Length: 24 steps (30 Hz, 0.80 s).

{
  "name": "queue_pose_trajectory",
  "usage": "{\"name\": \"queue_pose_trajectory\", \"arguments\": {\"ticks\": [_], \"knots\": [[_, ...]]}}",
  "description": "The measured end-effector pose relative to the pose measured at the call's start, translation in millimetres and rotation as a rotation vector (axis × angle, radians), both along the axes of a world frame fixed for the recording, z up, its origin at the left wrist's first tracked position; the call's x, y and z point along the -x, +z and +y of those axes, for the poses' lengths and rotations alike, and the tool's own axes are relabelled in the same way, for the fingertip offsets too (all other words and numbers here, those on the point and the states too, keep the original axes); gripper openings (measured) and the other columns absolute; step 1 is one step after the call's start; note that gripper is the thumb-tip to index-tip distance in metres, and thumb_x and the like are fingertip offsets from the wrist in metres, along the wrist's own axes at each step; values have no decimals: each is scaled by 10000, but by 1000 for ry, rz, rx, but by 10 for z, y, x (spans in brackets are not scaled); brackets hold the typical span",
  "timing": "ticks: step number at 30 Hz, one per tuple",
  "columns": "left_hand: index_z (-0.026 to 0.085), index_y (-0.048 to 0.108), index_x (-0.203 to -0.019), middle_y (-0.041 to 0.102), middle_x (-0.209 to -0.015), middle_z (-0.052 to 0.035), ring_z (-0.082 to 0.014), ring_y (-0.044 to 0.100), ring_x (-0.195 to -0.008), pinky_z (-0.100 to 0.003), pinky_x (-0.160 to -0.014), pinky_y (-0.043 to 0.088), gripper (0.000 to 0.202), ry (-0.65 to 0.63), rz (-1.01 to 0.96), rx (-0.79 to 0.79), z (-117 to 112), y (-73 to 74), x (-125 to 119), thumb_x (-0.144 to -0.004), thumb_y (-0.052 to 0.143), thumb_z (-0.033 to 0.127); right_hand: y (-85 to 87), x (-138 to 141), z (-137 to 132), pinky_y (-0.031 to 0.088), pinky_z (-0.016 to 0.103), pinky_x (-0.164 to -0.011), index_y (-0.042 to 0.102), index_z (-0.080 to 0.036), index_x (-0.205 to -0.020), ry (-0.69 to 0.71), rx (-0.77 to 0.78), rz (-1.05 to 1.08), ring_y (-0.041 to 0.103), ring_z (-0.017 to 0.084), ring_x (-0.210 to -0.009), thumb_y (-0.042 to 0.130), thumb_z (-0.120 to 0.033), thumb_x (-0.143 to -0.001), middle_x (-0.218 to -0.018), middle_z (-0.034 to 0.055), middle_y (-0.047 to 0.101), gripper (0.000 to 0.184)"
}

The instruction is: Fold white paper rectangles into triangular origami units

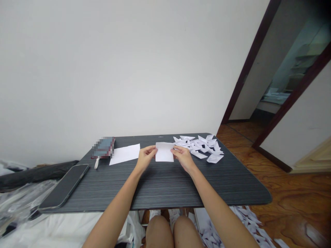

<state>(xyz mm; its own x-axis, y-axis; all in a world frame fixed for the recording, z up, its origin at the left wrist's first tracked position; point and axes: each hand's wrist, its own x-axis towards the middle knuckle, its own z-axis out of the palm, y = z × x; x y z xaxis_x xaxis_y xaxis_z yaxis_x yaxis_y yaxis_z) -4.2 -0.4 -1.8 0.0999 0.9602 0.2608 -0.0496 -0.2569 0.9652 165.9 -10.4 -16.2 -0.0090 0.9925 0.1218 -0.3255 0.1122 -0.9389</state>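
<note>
A small white sheet of paper (164, 152) is held up over the middle of the dark table. My left hand (147, 156) pinches its left edge between thumb and fingers. On the opposite edge, my right hand (183, 156) grips the sheet the same way. Just to the right lies a heap of folded white paper boats (204, 147). Left of my hands, a flat stack of white paper (125, 154) rests on the table.
A phone (66, 186) lies at the table's left front corner. Behind it are a blurred-out flat item (103, 147) and a small white stick-like object (96, 163). The dark table (165, 189) stands against a white wall. More folded papers (249, 222) lie below, at right.
</note>
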Motion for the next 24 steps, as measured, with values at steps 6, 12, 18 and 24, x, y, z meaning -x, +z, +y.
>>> {"name": "queue_pose_trajectory", "arguments": {"ticks": [6,12,18,24], "knots": [[119,649,-700,583,-540,-19,-106,510,-477,-238,-485,424,165,-175,-76,59,-32,40,26,-612,567,233,18,-40,-12,390,219,-497,633,-176,-672,12,-100,-24,516,108,-550,577,-236,-622,-609,1,598,97],[117,632,-751,605,-690,-49,-118,526,-594,-216,-521,403,212,-230,40,7,-70,78,2,-649,562,290,2,-44,-6,404,238,-561,614,-168,-646,30,-188,-175,526,113,-581,538,-231,-647,-623,-3,595,99],[129,606,-914,570,-761,-39,-96,491,-609,-177,-507,365,308,-63,153,-157,-32,2,-57,-656,581,295,66,-21,-45,452,274,-616,480,-212,-968,15,-194,-132,592,144,-670,473,-383,-736,-739,24,616,288],[149,585,-957,493,-693,1,-31,358,-447,-143,-382,270,323,152,112,-198,-31,-27,-60,-675,560,305,48,57,-57,427,218,-453,409,-200,-831,74,-198,-140,601,144,-588,591,-370,-644,-697,-5,570,312]]}}
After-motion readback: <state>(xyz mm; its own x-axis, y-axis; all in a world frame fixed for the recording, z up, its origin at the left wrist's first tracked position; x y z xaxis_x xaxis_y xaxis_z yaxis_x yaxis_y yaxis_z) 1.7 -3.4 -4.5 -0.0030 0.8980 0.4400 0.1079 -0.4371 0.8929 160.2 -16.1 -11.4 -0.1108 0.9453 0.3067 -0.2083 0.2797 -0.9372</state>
